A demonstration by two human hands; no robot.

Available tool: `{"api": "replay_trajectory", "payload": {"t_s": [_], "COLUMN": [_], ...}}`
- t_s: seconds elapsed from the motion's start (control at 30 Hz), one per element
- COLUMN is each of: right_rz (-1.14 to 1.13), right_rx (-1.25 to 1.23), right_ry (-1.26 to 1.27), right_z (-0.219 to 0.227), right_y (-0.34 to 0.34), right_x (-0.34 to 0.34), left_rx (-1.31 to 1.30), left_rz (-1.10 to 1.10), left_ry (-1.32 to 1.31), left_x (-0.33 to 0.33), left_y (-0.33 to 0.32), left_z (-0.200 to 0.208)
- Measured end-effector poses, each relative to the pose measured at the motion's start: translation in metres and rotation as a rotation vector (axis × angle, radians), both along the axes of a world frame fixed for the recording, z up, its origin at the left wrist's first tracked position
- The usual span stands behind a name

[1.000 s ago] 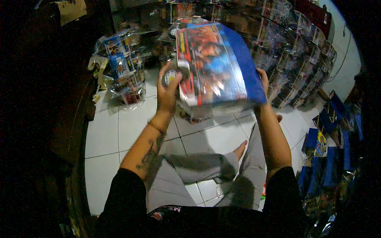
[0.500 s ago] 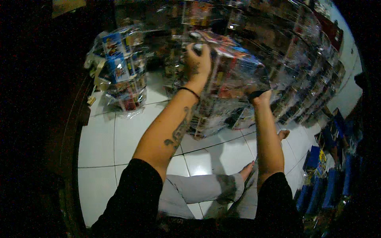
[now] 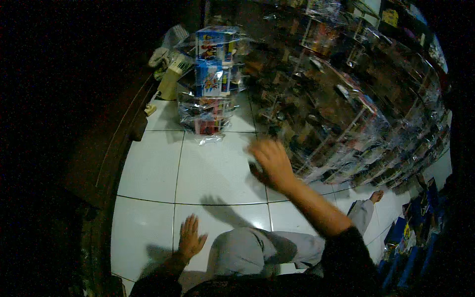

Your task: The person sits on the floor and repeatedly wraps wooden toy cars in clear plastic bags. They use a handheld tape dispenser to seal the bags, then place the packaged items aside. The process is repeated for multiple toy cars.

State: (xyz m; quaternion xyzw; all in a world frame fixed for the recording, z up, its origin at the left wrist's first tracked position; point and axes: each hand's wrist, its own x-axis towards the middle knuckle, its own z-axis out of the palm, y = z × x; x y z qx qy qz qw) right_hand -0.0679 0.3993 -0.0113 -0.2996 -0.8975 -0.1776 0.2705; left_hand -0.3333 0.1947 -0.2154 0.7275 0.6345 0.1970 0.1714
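The right hand (image 3: 269,161) hovered spread and empty before wrapped boxes (image 3: 346,123) at two o'clock, the left hand (image 3: 190,240) flat on the floor (image 3: 153,168).

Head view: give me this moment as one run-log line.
left hand: flat on white tile floor | right hand: raised, empty, blurred, beside wrapped boxes | person seated

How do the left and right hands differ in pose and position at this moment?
The left hand lies low, fingers spread flat on the white floor tile; the right hand is raised in the air. The left hand looks sharp, while the right hand is blurred. The left hand sits beside the grey-trousered knee; the right hand is out near the wrapped packages. Both hands are open and hold nothing.
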Motion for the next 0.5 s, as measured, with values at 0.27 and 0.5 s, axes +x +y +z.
{"api": "replay_trajectory", "payload": {"t_s": [0.27,0.5], "right_rz": [-0.599,-0.349], "right_rx": [0.623,0.477], "right_ry": [-0.884,-0.818], "right_z": [0.122,0.165], "right_y": [0.326,0.376], "right_x": [-0.078,-0.040], "left_rx": [-0.132,-0.238], "left_rz": [0.140,0.105], "left_ry": [-0.195,-0.054], "left_x": [-0.068,-0.076], "left_y": [-0.106,-0.082], "left_z": [-0.054,-0.039]}}
